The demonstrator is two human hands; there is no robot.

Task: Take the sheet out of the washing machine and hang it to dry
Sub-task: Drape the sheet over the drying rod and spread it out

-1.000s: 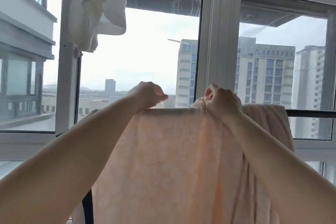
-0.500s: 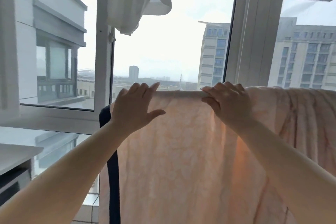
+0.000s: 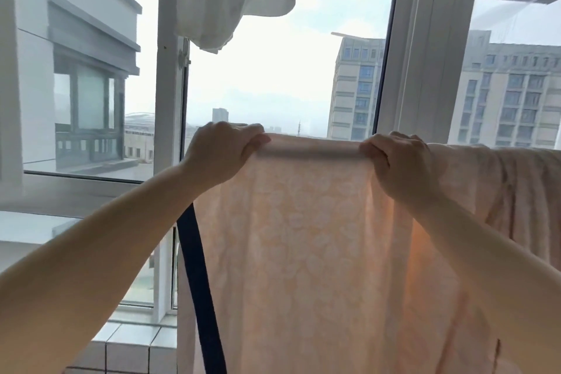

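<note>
A peach patterned sheet (image 3: 303,252) hangs over a horizontal rail at a window, straight ahead of both raised arms; its top fold runs left to right, the cloth falling straight down; the left hand (image 3: 223,153) pinches the fold at the sheet's left edge; the right hand (image 3: 400,165) grips it toward the middle; bunched, unspread cloth lies further right, nearer the right hand.

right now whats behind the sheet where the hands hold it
A window with buildings beyond shows above the sheet. Both the left hand and right hand grip its top edge; the bar underneath is covered.
</note>
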